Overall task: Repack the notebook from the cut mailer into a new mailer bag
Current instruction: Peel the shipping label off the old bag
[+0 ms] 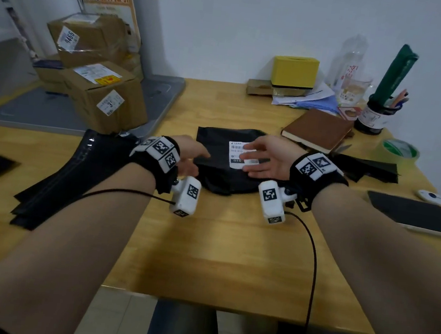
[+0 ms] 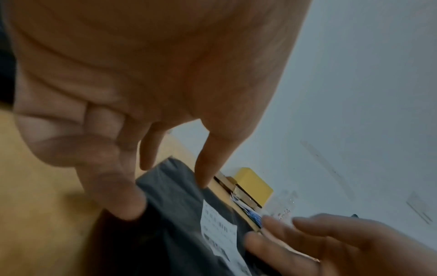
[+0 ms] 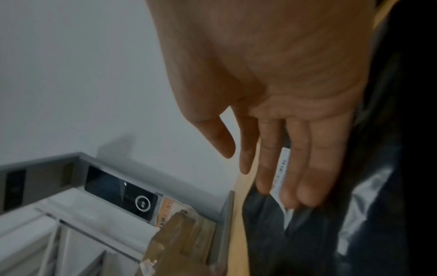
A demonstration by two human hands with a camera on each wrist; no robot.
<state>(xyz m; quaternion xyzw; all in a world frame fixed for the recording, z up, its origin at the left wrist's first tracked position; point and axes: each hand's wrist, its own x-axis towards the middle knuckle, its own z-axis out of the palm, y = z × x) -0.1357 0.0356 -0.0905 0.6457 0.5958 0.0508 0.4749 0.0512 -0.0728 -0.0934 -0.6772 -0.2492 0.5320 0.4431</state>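
Wooden table: held everything listed below.

Cardboard boxes: stacked at the far left, on a grey tray.

Flat black mailer bags: a pile lay at the left of the table, well apart from the notebook.

Black mailer: lay in the middle of the table, crumpled at its near end, with a white shipping label face up.

Brown notebook: lay closed, outside any bag, just beyond the black mailer's far right corner.

Phone: lay face down near the right edge.

Yellow box: stood by the far wall.

Roll of tape: lay right of the notebook.

Left hand: fingers loosely spread and gripping nothing; its fingertips were at the mailer's left edge.

Right hand: palm turned inward, fingers straight and together over the label; contact with it could not be told.
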